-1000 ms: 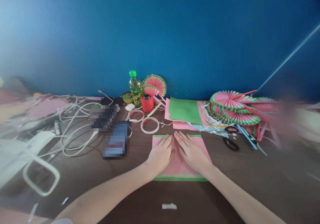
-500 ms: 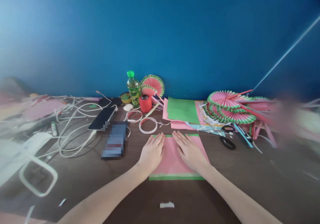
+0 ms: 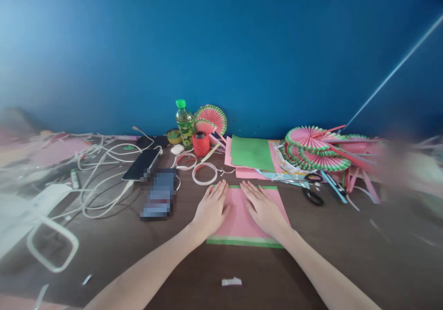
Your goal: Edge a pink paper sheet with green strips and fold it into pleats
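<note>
A pink sheet of paper [image 3: 238, 220] with green strips along its near and far edges lies flat on the brown table [image 3: 346, 250] in front of me. My left hand [image 3: 211, 208] rests palm down on the sheet's left side, fingers stretched flat. My right hand [image 3: 265, 208] presses flat on its right side, fingers spread toward the far edge. Neither hand holds anything. A narrow gap of pink paper shows between the two hands.
Behind the sheet lie tape rings [image 3: 205, 173], a red spool [image 3: 201, 143], a green-capped bottle [image 3: 184, 123], stacked green and pink sheets [image 3: 252, 153], pleated paper fans [image 3: 316, 153] and scissors [image 3: 313, 194]. Phones [image 3: 158, 193] and tangled white cables [image 3: 100, 181] sit left. A paper scrap [image 3: 231, 281] lies near me.
My hands have slid apart from the sheet's middle toward its sides, opening a gap between them. The view shifted slightly.
</note>
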`<state>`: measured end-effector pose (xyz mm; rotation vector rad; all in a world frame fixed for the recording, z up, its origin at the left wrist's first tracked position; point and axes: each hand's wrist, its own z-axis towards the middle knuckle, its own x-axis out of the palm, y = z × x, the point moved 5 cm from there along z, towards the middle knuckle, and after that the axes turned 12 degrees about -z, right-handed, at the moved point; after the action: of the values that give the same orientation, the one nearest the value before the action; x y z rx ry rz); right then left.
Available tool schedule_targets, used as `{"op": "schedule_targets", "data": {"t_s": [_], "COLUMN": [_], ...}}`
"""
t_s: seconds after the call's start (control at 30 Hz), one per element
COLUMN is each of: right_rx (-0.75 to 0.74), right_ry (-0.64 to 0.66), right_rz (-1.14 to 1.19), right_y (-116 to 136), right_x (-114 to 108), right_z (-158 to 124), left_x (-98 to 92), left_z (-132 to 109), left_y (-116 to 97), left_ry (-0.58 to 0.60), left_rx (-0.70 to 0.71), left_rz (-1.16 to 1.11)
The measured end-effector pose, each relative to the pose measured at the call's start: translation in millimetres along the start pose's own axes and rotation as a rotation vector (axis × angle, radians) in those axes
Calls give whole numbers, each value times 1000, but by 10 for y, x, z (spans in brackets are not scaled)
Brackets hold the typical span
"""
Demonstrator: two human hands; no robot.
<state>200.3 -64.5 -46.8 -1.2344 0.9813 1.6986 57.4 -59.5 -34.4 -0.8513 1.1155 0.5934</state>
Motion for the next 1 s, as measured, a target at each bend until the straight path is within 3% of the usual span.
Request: {"op": "schedule_targets", "data": {"t_s": [0.33, 0.5, 0.6, 0.63, 0.8, 1.0], "right_rx": [24, 86, 309, 322, 392, 439], "right_ry": [-121, -204, -12, 44, 159, 162], "right_rz": [141, 492, 1046, 1113, 1267, 1339], "right_y": [-30, 0, 57, 115, 320, 388], "right_x": [-74, -293, -226, -201, -1, 132], "right_z": [-3, 288, 692, 843, 1418, 1643], "left_x": [21, 38, 36, 33, 26, 5], "left_z": [3, -2, -14, -18, -33, -38], "left_y": [30, 33, 29, 29, 30, 30], "left_ry": [14, 26, -6, -23, -65, -48], "left_rx": [-9, -14, 11, 18, 27, 17], "left_rz": [9, 68, 119, 131, 113, 89]}}
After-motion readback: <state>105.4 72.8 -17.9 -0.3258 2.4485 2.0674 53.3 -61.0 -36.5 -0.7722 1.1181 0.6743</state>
